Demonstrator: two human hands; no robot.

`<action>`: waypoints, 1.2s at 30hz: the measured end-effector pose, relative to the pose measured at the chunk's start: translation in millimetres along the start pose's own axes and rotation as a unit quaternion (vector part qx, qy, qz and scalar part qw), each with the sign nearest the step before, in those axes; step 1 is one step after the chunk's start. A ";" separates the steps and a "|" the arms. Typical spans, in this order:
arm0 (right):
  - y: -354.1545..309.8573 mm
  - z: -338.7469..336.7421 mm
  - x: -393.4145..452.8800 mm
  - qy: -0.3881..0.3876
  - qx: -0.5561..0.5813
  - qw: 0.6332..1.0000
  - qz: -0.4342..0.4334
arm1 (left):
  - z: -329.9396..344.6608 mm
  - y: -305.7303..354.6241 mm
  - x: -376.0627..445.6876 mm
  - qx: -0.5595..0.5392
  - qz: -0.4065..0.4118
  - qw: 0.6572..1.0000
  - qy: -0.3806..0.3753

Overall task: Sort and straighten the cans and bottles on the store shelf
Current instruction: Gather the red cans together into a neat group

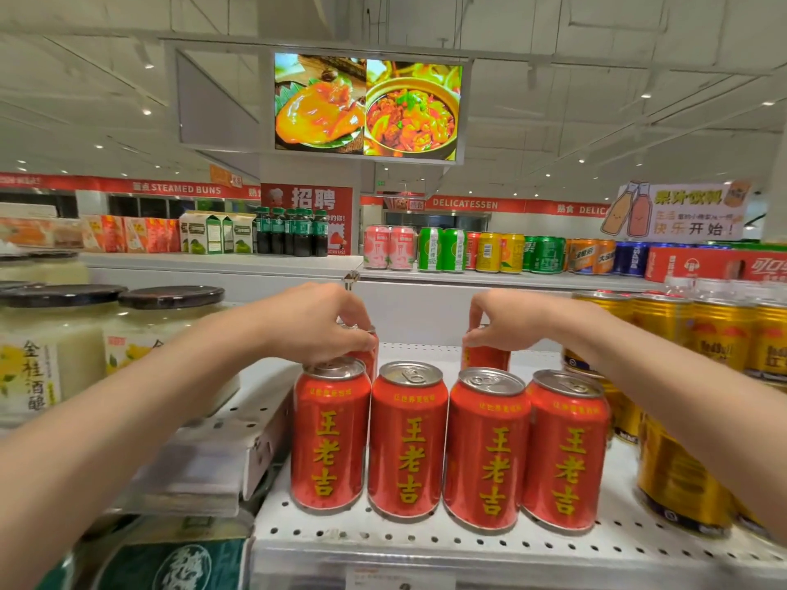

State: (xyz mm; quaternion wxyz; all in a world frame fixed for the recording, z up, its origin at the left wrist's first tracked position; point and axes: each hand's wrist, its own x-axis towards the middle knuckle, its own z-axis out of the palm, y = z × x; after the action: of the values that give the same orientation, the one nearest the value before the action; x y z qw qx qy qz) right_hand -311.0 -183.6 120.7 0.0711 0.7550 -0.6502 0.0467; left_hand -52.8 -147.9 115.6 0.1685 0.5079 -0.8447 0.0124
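Observation:
Several red cans with yellow characters stand upright in a front row (408, 440) on the white perforated shelf (383, 542). Behind that row, my left hand (317, 323) grips the top of a red can (368, 353) at the back left. My right hand (506, 319) grips the top of another red can (485, 357) at the back right. Both back cans are mostly hidden by my hands and the front row.
Gold cans (719, 334) crowd the shelf to the right. Large jars with dark lids (55, 347) and a white carton (221, 453) sit at the left. An upper shelf (298, 264) behind carries mixed cans, dark bottles and cartons.

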 end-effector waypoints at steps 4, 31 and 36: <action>12.1 8.9 14.5 -0.008 0.055 0.998 0.018 | 1.9 -3.5 0.7 -0.025 -0.004 1.000 -0.005; -29.5 -7.4 -6.6 -0.053 0.314 0.932 -0.174 | 2.1 -8.2 1.9 -0.047 -0.018 0.999 0.015; -9.8 -5.1 -12.9 -0.037 0.303 0.940 -0.154 | 0.6 -4.1 23.5 -0.004 -0.066 0.998 -0.004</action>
State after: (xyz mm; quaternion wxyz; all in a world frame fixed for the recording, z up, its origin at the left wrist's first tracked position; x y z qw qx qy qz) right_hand -303.2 -168.8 123.2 -0.1784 0.8328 -0.4837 0.2017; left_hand -59.5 -170.1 121.4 0.1678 0.5623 -0.8097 -0.0045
